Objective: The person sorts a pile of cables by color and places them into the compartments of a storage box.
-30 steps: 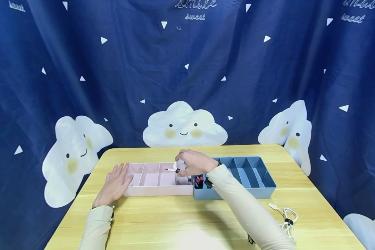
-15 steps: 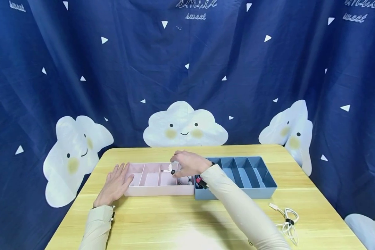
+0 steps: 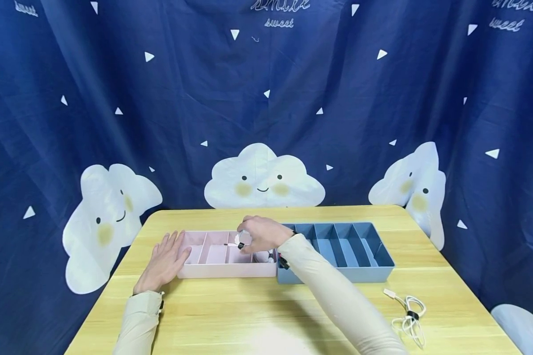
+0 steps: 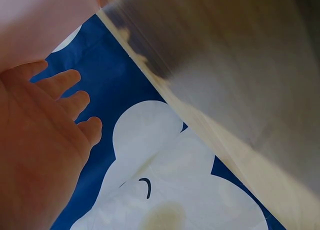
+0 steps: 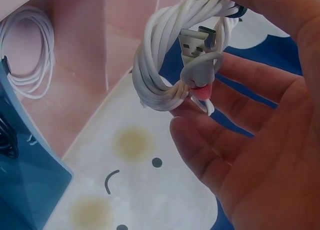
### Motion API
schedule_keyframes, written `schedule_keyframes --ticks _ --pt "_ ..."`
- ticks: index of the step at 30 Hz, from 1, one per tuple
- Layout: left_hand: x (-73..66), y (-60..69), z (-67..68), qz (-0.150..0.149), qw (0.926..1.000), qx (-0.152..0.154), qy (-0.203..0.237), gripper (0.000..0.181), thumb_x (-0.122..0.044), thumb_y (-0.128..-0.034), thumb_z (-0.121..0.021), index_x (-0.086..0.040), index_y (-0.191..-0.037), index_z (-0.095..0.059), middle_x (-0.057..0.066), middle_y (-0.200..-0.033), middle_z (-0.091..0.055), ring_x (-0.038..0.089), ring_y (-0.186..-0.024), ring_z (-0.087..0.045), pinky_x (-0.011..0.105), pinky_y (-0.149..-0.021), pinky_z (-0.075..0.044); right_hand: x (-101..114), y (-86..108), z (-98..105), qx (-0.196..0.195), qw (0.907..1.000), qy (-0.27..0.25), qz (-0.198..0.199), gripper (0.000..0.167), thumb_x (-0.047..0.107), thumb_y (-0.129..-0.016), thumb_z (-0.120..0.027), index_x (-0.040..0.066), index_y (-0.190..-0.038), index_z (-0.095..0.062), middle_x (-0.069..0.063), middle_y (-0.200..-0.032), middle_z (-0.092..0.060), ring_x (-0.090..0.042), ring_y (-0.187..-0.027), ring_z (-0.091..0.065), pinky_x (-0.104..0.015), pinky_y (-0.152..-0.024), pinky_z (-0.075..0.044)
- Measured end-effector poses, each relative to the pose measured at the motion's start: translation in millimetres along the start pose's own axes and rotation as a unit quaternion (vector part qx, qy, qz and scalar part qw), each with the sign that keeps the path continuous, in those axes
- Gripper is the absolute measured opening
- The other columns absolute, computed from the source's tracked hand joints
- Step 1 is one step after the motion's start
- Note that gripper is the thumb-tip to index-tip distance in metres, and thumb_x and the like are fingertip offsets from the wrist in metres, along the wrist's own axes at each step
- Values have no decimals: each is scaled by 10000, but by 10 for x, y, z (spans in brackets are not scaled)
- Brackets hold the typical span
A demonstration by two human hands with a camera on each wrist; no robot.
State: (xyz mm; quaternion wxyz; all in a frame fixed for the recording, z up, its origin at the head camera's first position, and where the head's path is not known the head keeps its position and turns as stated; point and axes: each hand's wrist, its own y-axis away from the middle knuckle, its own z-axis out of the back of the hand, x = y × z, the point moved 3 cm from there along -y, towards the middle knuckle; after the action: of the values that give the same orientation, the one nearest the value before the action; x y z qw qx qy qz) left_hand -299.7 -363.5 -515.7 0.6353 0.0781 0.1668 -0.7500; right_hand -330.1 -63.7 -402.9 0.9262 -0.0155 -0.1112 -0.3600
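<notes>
White USB cable, wound into a thick ring, is being pinched by the right hand beside its dark tie; the coil is jutting past thumb and fingers, its metal plug showing inside. Nearer the viewer, a loose white cable is lying on the table at right. The left hand is resting, fingers straight, against the left end of the pink tray. Over that tray's third compartment from the left, the held coil is hovering between thin walls; whether it is touching them, I cannot tell. Another white coil is occupying the fourth. Just beside, the blue tray is abutting the pink one's right end. Smooth plastic is meeting pale wood grain; beyond the table's rounded far corners, a creased navy curtain is hanging, printed with smiling clouds.
</notes>
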Motion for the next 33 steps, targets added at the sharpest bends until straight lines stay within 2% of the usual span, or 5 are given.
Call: schedule_keyframes --ticks 9,18,24,30,33 --pt "8 -3 3 3 10000 -25 -14 731 -499 -1106 -320 4 -1630 -234 338 -1667 -223 567 -1549 -144 766 -1200 -149 24 -73 -78 91 9999 59 -130 599 372 -909 -795 93 -1412 -628 -60 -1422 -633 -220 -1270 -647 -372 -1105 -530" --pt "16 -9 -2 12 10000 -15 -7 732 -502 -1107 -314 4 -1630 -234 337 -1667 -223 565 -1551 -137 762 -1202 -147 56 -129 -121 138 9997 148 -111 591 385 -901 -804 122 -1403 -637 -43 -1413 -638 -212 -1268 -648 -361 -1103 -529" --pt "5 2 21 39 10000 -2 -35 727 -496 -1108 -314 0 -1632 -228 332 -1671 -219 561 -1556 -130 761 -1207 -145 85 -160 -135 182 9996 214 -36 545 383 -903 -800 160 -1380 -658 -33 -1399 -643 -196 -1214 -664 -359 -1083 -541" --pt "14 7 4 20 10000 -6 -7 718 -484 -1111 -314 4 -1631 -229 335 -1669 -220 565 -1553 -132 761 -1211 -132 95 -199 -182 161 9996 203 107 367 384 -896 -804 256 -1231 -725 0 -1333 -665 -134 -1082 -660 -335 -1026 -557" --pt "27 -5 -12 29 10000 17 27 726 -492 -1109 -311 -1 -1635 -217 331 -1673 -212 563 -1556 -123 760 -1212 -125 91 -211 -205 184 9994 260 103 402 397 -897 -800 243 -1258 -714 3 -1330 -661 -130 -1064 -661 -337 -1026 -557"
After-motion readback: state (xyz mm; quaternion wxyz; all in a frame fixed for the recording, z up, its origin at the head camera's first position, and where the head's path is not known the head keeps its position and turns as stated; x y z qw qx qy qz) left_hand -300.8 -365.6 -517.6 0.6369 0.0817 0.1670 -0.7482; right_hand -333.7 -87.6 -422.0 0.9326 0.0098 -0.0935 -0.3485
